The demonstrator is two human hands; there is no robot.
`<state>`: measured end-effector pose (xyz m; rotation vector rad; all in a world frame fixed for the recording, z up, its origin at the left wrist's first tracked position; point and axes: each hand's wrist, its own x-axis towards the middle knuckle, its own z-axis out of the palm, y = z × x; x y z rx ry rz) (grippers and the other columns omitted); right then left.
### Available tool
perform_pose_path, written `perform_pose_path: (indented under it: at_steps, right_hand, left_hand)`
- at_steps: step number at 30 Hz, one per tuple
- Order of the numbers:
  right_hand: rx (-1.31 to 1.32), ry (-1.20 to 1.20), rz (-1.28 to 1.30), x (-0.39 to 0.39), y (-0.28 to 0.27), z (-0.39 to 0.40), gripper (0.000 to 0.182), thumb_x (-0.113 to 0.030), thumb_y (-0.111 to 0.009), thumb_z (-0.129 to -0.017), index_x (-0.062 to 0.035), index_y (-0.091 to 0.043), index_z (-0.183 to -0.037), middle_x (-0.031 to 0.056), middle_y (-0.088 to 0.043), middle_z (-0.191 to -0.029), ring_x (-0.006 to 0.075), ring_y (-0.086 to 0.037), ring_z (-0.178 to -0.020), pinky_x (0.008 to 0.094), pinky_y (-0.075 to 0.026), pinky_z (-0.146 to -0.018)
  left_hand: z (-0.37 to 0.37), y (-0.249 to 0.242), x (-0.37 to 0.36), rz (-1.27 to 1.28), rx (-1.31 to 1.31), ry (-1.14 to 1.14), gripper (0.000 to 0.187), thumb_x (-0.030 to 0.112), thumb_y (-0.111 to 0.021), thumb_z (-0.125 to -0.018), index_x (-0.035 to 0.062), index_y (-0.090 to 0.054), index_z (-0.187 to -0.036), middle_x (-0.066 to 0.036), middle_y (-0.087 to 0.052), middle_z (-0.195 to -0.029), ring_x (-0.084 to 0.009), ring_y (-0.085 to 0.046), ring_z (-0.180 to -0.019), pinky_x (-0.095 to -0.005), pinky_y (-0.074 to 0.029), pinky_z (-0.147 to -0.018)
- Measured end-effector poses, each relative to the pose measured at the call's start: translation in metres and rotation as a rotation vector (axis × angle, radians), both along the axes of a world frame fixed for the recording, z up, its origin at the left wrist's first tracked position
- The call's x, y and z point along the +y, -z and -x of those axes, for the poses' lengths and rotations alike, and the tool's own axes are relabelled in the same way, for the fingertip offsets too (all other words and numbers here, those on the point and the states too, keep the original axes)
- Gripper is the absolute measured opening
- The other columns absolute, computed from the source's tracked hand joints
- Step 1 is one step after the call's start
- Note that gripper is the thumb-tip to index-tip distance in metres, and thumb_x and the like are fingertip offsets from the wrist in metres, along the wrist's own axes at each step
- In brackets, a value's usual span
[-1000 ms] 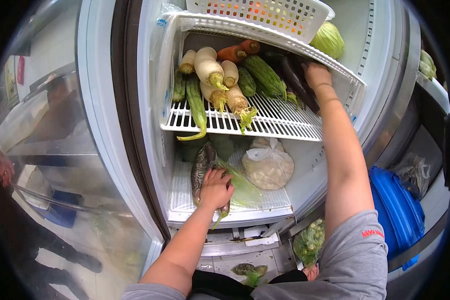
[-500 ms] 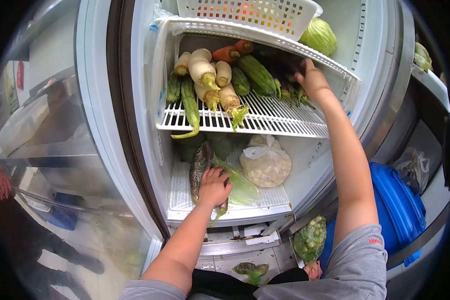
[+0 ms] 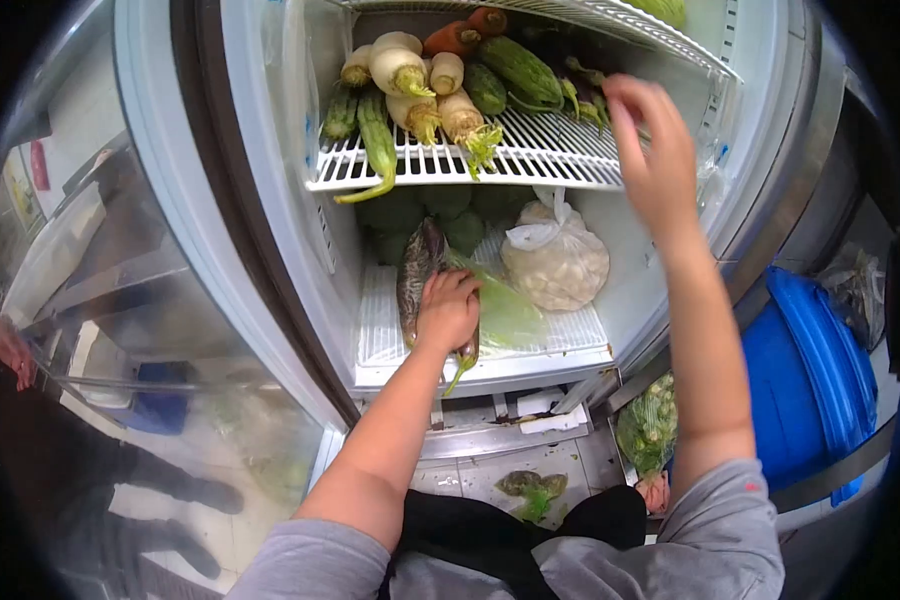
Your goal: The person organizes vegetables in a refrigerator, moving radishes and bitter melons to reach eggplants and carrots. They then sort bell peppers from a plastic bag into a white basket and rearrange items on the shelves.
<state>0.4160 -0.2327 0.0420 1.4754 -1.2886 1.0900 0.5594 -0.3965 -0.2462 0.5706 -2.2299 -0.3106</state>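
On the fridge's lower shelf, my left hand (image 3: 448, 312) is closed over an eggplant whose stem end (image 3: 467, 352) shows below the palm. A second, dark purple eggplant (image 3: 411, 290) lies along its left side, and a pale green plastic bag (image 3: 515, 315) spreads out to its right. My right hand (image 3: 658, 145) is raised at the right front of the wire rack (image 3: 560, 150). Its thumb and fingers are apart and slightly curled, with nothing seen between them. Closest to it are the green stems of dark eggplants (image 3: 585, 103) at the rack's right side.
White radishes (image 3: 400, 68), carrots (image 3: 452, 38) and green gourds (image 3: 518, 72) lie on the rack. A tied bag of pale pieces (image 3: 558, 262) sits lower right. The glass door (image 3: 220, 300) stands left; a blue bin (image 3: 810, 370) and bagged greens (image 3: 648, 428) are right.
My right hand has drawn back from among the eggplants on the rack, toward me and slightly right. My left hand stays on the lower eggplant. The view has tilted downward.
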Motion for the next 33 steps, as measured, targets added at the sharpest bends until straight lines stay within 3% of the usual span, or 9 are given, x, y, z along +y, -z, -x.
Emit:
perform_pose_path:
  at_steps: [2, 4, 8, 13, 15, 22, 26, 29, 33]
  right_hand:
    - [-0.308, -0.171, -0.121, 0.035, 0.07, -0.042, 0.018, 0.0, -0.057, -0.087, -0.0013, -0.063, -0.103, 0.0122, -0.064, -0.092, 0.0207, -0.061, -0.081, 0.0296, -0.049, -0.072]
    - [-0.569, -0.385, -0.363, 0.027, 0.145, -0.074, 0.018, -0.002, -0.057, -0.086, -0.0002, -0.062, -0.103, 0.0137, -0.064, -0.095, 0.0208, -0.061, -0.083, 0.0314, -0.049, -0.074]
    - [-0.545, 0.007, -0.631, -0.054, 0.293, -0.101, 0.062, -0.018, -0.07, -0.082, -0.0018, -0.044, -0.136, 0.026, -0.042, -0.139, 0.0433, -0.046, -0.12, 0.0503, -0.043, -0.096]
    - [-0.699, 0.179, -0.849, -0.081, 0.287, -0.123, 0.078, -0.031, -0.075, -0.078, -0.0062, -0.04, -0.143, 0.0293, -0.023, -0.153, 0.0471, -0.042, -0.127, 0.0583, -0.041, -0.098]
    - [-0.723, 0.216, -0.92, -0.083, 0.287, -0.116, 0.078, -0.037, -0.076, -0.078, -0.0087, -0.042, -0.143, 0.0289, -0.022, -0.154, 0.0454, -0.043, -0.129, 0.0568, -0.042, -0.098]
    - [-0.692, 0.309, -1.167, -0.077, 0.258, -0.093, 0.091, -0.04, -0.078, -0.077, -0.0116, -0.03, -0.149, 0.0281, -0.024, -0.154, 0.0415, -0.042, -0.133, 0.0558, -0.042, -0.1]
    - [-0.557, 0.362, -1.115, -0.065, 0.261, -0.087, 0.098, -0.042, -0.077, -0.074, -0.0097, -0.025, -0.151, 0.031, -0.042, -0.141, 0.0429, -0.049, -0.126, 0.0534, -0.047, -0.096]
    - [-0.618, 0.224, -1.207, -0.038, 0.236, -0.086, 0.097, -0.043, -0.075, -0.072, -0.0074, -0.026, -0.149, 0.0298, -0.058, -0.124, 0.046, -0.062, -0.105, 0.0482, -0.052, -0.09]
    - [-0.552, -0.061, -1.271, 0.006, 0.235, -0.059, 0.096, -0.032, -0.072, -0.07, -0.0044, -0.023, -0.148, 0.0317, -0.062, -0.115, 0.0485, -0.06, -0.107, 0.0463, -0.05, -0.094]
  left_hand:
    - [0.0, -0.005, -0.01, -0.053, 0.022, 0.027, 0.031, 0.011, -0.05, -0.087, 0.0115, -0.067, -0.113, -0.012, -0.06, -0.127, -0.0294, -0.05, -0.125, -0.0425, -0.03, -0.114]
    - [0.0, 0.002, -0.024, -0.543, 0.378, 0.206, 0.03, 0.005, -0.051, -0.086, 0.0112, -0.065, -0.112, -0.013, -0.062, -0.118, -0.03, -0.054, -0.119, -0.0386, -0.039, -0.106]
    - [-0.035, -0.029, -0.006, -0.28, 0.361, -0.005, 0.025, 0.0, -0.051, -0.083, 0.0076, -0.069, -0.098, -0.015, -0.062, -0.11, -0.0331, -0.058, -0.108, -0.0386, -0.044, -0.097]
    - [-0.074, 0.006, 0.03, -0.242, 0.023, -0.319, 0.026, 0.011, -0.054, -0.088, 0.0098, -0.067, -0.11, -0.014, -0.059, -0.124, -0.0337, -0.051, -0.123, -0.046, -0.038, -0.105]
    - [-0.086, 0.017, 0.025, -0.121, 0.125, -0.046, 0.031, 0.014, -0.053, -0.091, 0.0074, -0.06, -0.121, -0.017, -0.055, -0.131, -0.0348, -0.045, -0.13, -0.0455, -0.036, -0.11]
    - [-0.083, 0.021, 0.027, -0.008, 0.003, -0.02, 0.037, 0.021, -0.055, -0.093, 0.0056, -0.055, -0.126, -0.015, -0.054, -0.134, -0.0369, -0.046, -0.128, -0.0436, -0.038, -0.109]
    - [-0.08, 0.011, 0.039, -0.023, -0.141, -0.136, 0.043, 0.029, -0.059, -0.089, 0.0069, -0.055, -0.125, -0.01, -0.049, -0.14, -0.0352, -0.047, -0.123, -0.0429, -0.041, -0.106]
    - [-0.077, 0.013, 0.039, -0.02, -0.154, -0.151, 0.041, 0.027, -0.058, -0.089, 0.009, -0.055, -0.126, -0.009, -0.05, -0.14, -0.0368, -0.049, -0.121, -0.0444, -0.042, -0.104]
    - [-0.078, 0.012, 0.039, -0.035, -0.146, -0.149, 0.044, 0.029, -0.058, -0.089, 0.0098, -0.054, -0.128, -0.007, -0.049, -0.142, -0.0353, -0.051, -0.118, -0.0449, -0.043, -0.103]
